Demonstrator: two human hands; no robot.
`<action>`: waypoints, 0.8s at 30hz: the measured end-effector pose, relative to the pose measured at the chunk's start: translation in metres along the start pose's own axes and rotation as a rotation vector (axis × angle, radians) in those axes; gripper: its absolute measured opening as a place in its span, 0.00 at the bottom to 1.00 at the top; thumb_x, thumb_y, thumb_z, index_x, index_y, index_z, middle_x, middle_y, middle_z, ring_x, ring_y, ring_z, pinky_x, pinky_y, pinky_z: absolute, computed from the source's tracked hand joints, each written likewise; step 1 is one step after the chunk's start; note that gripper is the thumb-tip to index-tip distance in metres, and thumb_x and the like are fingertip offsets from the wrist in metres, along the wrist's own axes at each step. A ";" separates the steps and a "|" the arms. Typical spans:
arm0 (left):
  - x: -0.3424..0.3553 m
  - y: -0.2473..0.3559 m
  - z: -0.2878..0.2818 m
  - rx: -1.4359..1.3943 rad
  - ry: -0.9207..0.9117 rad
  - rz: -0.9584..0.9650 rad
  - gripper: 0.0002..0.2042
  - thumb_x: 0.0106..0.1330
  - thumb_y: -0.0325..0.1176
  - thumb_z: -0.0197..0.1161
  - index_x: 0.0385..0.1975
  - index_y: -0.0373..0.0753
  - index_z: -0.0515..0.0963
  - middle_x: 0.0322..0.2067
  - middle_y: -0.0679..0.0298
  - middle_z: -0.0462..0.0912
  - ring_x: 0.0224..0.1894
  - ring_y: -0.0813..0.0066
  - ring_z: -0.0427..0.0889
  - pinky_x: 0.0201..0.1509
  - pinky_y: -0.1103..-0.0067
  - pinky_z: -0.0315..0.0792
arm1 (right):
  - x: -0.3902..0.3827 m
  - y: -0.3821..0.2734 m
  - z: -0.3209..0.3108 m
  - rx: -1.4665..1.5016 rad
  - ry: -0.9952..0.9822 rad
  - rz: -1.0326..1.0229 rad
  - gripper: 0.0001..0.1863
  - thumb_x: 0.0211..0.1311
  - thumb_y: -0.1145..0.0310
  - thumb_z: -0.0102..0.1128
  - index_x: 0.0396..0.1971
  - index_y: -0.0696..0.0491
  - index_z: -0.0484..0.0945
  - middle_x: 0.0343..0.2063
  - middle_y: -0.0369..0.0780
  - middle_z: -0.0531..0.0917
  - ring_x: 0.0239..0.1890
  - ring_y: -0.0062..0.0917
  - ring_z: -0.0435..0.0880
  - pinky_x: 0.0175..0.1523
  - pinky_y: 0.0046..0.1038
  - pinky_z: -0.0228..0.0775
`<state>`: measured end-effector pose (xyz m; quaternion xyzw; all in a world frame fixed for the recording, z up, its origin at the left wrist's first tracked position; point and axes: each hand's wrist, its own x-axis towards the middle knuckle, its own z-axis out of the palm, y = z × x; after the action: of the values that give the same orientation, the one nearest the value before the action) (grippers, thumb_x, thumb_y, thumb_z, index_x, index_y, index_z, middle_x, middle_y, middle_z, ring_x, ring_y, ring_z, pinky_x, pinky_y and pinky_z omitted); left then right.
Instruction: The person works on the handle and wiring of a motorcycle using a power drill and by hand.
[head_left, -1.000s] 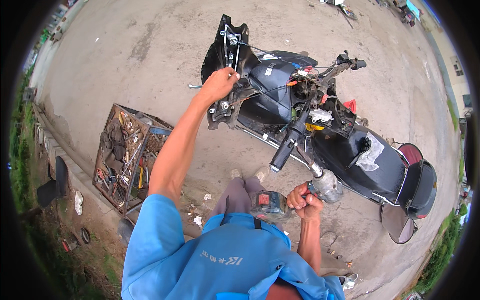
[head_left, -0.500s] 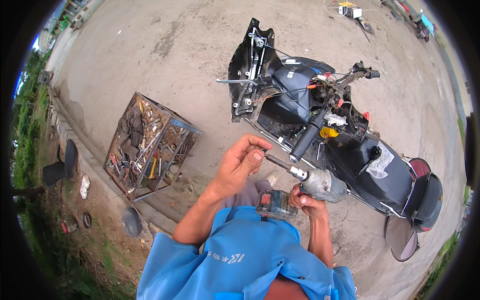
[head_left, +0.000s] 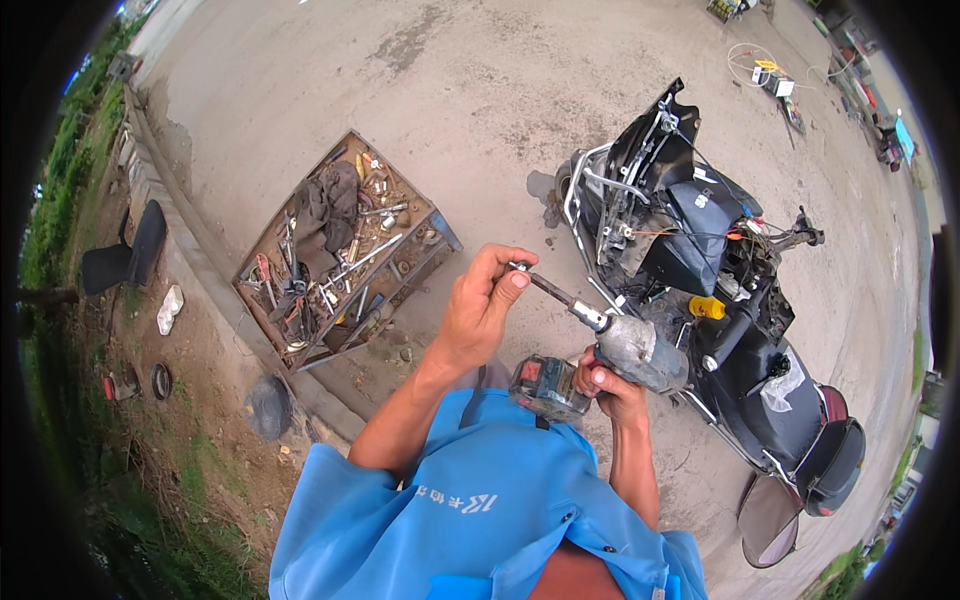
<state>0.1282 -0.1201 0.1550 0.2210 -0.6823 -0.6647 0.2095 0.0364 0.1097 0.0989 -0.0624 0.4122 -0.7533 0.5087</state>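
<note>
My right hand [head_left: 610, 385] grips a battery impact driver [head_left: 640, 350] with a grey, worn body, its battery [head_left: 548, 385] low at its left. A long dark extension [head_left: 550, 290] points up and left from the chuck. My left hand [head_left: 485, 300] pinches the far end of that extension, where a small dark piece [head_left: 519, 267] sits, partly hidden by the fingers. Beyond the driver stands a black scooter [head_left: 700, 230] with front panel off, wires exposed, a white plastic sheet [head_left: 783, 390] on its seat and a yellow container [head_left: 708, 306] near its middle.
An open metal tool cart [head_left: 438, 238] full of wrenches, rags and parts stands ahead left. Beside it runs a concrete curb [head_left: 175, 215], with a black chair [head_left: 130, 262] and a tire [head_left: 160, 378] on the dirt beyond. Cabled equipment [head_left: 772, 82] lies at back right.
My left hand has left the scooter's front panel and come down onto the tip of the driver's extension. The view has turned, so the cart sits more central and the scooter farther right.
</note>
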 end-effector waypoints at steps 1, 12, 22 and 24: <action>0.000 -0.002 -0.017 0.065 0.063 0.017 0.11 0.73 0.33 0.56 0.47 0.33 0.75 0.24 0.69 0.73 0.27 0.83 0.66 0.31 0.83 0.62 | 0.015 0.008 0.009 -0.083 0.024 0.021 0.20 0.51 0.63 0.73 0.38 0.61 0.76 0.18 0.37 0.73 0.20 0.21 0.70 0.27 0.25 0.60; -0.035 -0.058 -0.194 -0.821 0.505 -0.140 0.11 0.75 0.38 0.51 0.45 0.37 0.72 0.20 0.74 0.58 0.22 0.85 0.58 0.22 0.85 0.55 | 0.151 0.047 0.109 -0.936 -0.182 0.104 0.18 0.53 0.64 0.74 0.42 0.55 0.82 0.31 0.37 0.83 0.35 0.22 0.79 0.43 0.26 0.71; -0.132 -0.077 -0.223 -1.059 0.766 -0.130 0.11 0.74 0.37 0.52 0.47 0.36 0.71 0.20 0.71 0.60 0.21 0.83 0.59 0.20 0.85 0.55 | 0.348 0.207 0.182 -1.799 -0.694 -0.452 0.34 0.48 0.77 0.60 0.59 0.61 0.64 0.41 0.55 0.78 0.47 0.52 0.78 0.52 0.44 0.71; -0.135 -0.078 -0.223 -1.061 0.774 -0.129 0.11 0.74 0.38 0.54 0.47 0.36 0.71 0.20 0.72 0.59 0.21 0.83 0.59 0.20 0.85 0.55 | 0.385 0.243 0.188 -1.889 -0.705 -0.504 0.33 0.46 0.78 0.63 0.57 0.61 0.66 0.41 0.54 0.79 0.47 0.49 0.79 0.52 0.44 0.71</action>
<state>0.3694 -0.2243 0.0846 0.3513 -0.1230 -0.7944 0.4800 0.1242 -0.3442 -0.0704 -0.7367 0.6372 -0.1473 0.1720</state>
